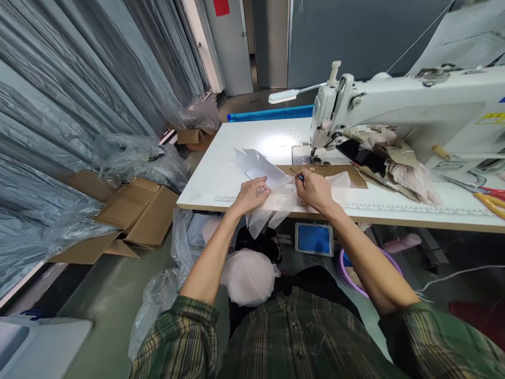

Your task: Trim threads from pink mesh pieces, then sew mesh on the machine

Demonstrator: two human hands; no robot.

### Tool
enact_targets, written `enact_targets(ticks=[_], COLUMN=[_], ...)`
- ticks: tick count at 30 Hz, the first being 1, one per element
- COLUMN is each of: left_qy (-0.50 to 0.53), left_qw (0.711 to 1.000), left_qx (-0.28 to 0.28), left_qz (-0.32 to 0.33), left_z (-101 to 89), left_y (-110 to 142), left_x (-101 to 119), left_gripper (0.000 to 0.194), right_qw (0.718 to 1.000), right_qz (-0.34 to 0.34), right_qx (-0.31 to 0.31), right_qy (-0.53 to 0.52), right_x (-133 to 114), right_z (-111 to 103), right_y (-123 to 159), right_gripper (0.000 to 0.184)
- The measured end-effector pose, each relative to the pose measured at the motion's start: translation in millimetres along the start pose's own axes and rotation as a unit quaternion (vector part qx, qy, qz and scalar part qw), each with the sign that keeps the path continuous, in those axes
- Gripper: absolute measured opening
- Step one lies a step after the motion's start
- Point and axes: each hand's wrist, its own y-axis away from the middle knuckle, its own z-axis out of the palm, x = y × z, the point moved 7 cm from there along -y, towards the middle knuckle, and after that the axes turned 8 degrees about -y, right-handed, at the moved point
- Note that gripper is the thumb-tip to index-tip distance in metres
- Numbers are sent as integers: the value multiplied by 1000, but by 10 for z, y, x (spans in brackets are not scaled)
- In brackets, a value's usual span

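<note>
Fabric [282, 197] at the near edge of the table [213, 163] – both hands at work over it.

The sheer white fabric lies between the left hand [252, 192] and the right hand [314, 190], its loose ends hanging over the edge. The left fingers are bent, close together, at its left side; whether they pinch it, I cannot tell. The right fingers are closed around a thin, dark tool [301, 178], its tip pointing up and left. White paper [262, 167] stands partly raised beyond the left hand; a brown strip [357, 179] lies behind the right – just in front of the sewing machine's [394, 102] needle.
</note>
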Motion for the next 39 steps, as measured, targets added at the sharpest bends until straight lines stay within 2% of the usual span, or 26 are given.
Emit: enact_targets(ticks=[3,5,8,10,12,14,16,19,21,24,26,28,31,36,39], left_qy=[56,69,85,132,198,271,341,410,427,434,437,444,447,409,385], left_qw=[998,998,996,991,979,958,931,896,886,879,876,871,864,886,905], left_qx=[-22,-6,38,29,3,-14,-27,-35,-32,-54,-77,-96,-110,-81,-41], left_qz=[5,11,7,-19,-56,-94,-130,-166,-180,-189,-188,-188,-205,-203,-177], left_z=[11,-23,-92,-65,6,84,160,225,222,208,199,197,220,130,-102], left_y=[-302,-360,-207,-6,208,390,521,631,672,723,754,783,825,745,515], left_x=[-32,18,139,196,219,206,167,100,65,49,52,50,27,80,185], left_gripper=[13,14,13,17,22,26,31,36,35,32,33,35,39,35,29], right_qw=[999,999,997,987,965,939,918,900,908,951,974,983,983,984,984], right_qz=[34,39,19,-22,-67,-85,-75,-53,-53,-69,-69,-67,-64,-61,-82], right_qx=[-21,-5,69,117,127,91,27,-78,-120,-107,-101,-126,-162,-155,-81], right_qy=[29,22,-29,-108,-218,-320,-389,-426,-398,-283,-191,-117,-54,-67,-137], right_x=[85,128,145,99,28,-43,-104,-179,-210,-231,-245,-263,-273,-342,-510], right_z=[19,-52,-249,-372,-428,-386,-250,36,192,278,291,311,312,252,103], right_y=[-200,-265,-188,-33,154,323,455,585,620,602,586,595,645,597,341], right_gripper=[29,30,33,31,26,24,27,33,32,32,45,53,38,16,13])
